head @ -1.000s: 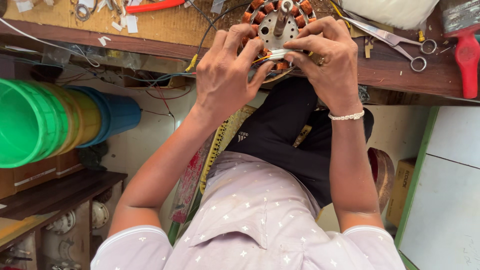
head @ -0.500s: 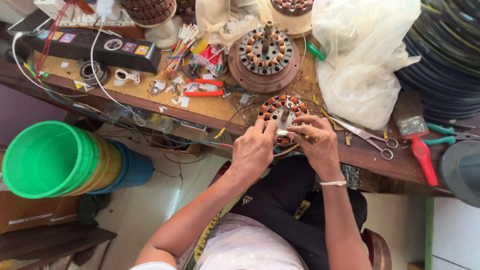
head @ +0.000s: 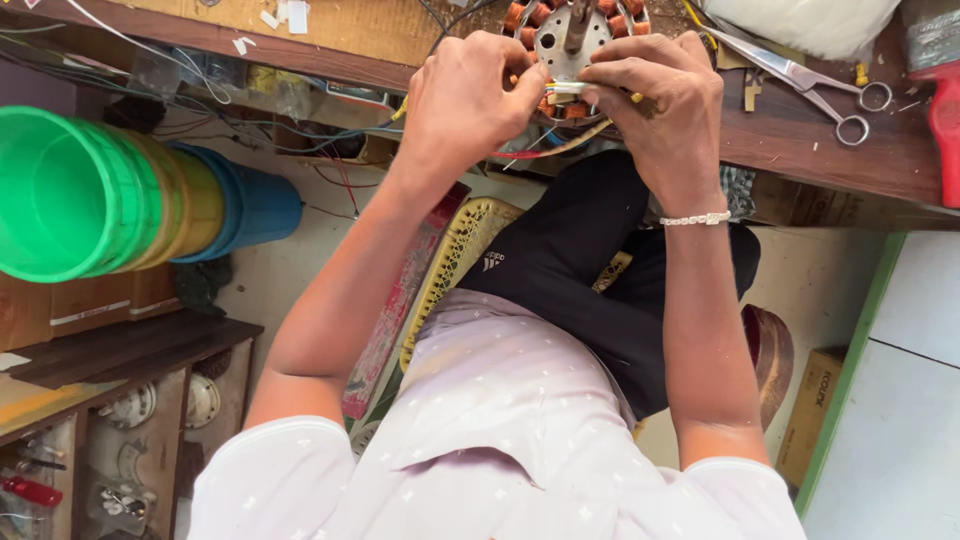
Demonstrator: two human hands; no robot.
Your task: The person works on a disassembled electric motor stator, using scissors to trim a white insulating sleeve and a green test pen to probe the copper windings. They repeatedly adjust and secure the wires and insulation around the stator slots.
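A round motor stator (head: 570,40) with copper-coloured coils lies on the wooden bench at the top of the view. My left hand (head: 470,100) and my right hand (head: 660,100) meet over its near rim. Both pinch a small bundle of wire ends (head: 565,88), white and yellow, between thumb and fingertips. A beaded bracelet (head: 695,218) circles my right wrist. The fingers hide the near coils of the stator.
Scissors (head: 810,85) lie on the wooden bench (head: 800,150) to the right, a red-handled tool (head: 942,110) beyond them. Stacked green, yellow and blue buckets (head: 110,195) jut in at the left. Loose wires hang under the bench edge. Low shelves stand at the lower left.
The view has dipped back toward my lap, cutting off the far bench. Both hands stay on the wire ends at the stator's rim.
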